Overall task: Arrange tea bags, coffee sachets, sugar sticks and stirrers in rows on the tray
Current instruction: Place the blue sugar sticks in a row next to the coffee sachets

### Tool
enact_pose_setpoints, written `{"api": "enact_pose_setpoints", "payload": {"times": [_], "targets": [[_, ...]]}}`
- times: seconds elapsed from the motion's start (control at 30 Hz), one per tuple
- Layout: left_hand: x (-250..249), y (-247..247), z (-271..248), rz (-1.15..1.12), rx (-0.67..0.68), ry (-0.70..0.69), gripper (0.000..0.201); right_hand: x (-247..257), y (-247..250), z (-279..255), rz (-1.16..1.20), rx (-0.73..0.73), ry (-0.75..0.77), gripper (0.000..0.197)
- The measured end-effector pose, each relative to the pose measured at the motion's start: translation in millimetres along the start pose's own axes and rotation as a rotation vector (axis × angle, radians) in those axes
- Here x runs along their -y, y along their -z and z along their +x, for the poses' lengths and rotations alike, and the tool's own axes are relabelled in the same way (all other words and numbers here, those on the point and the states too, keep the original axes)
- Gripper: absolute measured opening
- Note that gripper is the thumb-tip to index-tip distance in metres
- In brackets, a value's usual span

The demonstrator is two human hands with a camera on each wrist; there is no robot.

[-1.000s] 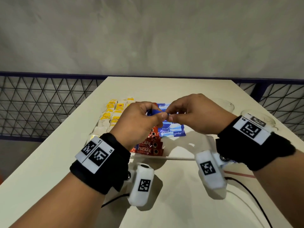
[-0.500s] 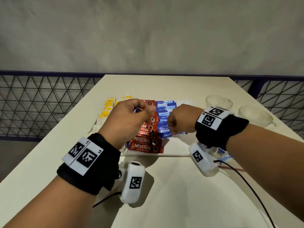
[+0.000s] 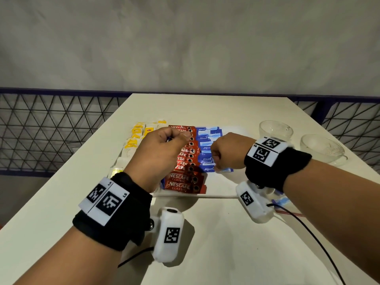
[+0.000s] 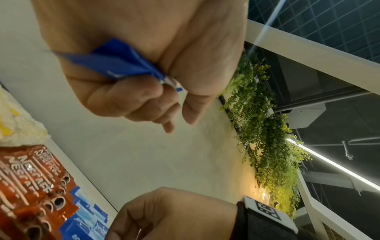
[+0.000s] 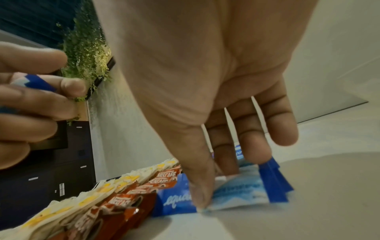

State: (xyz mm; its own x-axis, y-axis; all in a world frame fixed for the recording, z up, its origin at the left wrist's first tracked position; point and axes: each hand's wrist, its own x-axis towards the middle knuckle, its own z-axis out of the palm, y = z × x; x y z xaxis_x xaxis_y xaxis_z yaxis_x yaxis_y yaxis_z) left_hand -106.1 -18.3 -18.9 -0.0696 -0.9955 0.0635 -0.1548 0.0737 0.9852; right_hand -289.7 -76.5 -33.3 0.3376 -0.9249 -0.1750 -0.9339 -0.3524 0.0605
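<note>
Risk of a skewed row: the right hand, thumb and fingers pinching a sugar stick at the 6 o'clock end of the sugar row on the tray, may nudge neighbours on release. At its 9 o'clock, the left hand, fisted round spare sticks, hovers above the coffee row; a loose grip would scatter them.

Glossy, crinkled red foil-plastic coffee sachets. Smooth blue-white sugar sachets, slight sheen. Matt white paper tea bags, yellow paper tags. Smooth matt off-white table. Clear glass cups. Black matt cloth wristbands. Rough grey plaster wall.
</note>
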Motion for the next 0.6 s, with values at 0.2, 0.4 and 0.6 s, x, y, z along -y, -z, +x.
{"api": "enact_pose_setpoints", "payload": {"times": [0.2, 0.4, 0.6], "targets": [[0.6, -5.3, 12.3, -0.261, -0.133, 0.186, 0.03, 14.0, 34.9, -27.5, 0.568, -0.161, 0.098, 0.026], [-12.6, -29.0, 11.2, -0.451, -0.251, 0.234, 0.054, 48.4, 35.9, -44.2, 0.681, -0.246, 0.225, 0.016], [-17.0, -39.1, 3.0, -0.575, -0.167, 0.206, 0.051, 54.8, 31.4, -48.4, 0.577, -0.379, 0.118, 0.011]]}}
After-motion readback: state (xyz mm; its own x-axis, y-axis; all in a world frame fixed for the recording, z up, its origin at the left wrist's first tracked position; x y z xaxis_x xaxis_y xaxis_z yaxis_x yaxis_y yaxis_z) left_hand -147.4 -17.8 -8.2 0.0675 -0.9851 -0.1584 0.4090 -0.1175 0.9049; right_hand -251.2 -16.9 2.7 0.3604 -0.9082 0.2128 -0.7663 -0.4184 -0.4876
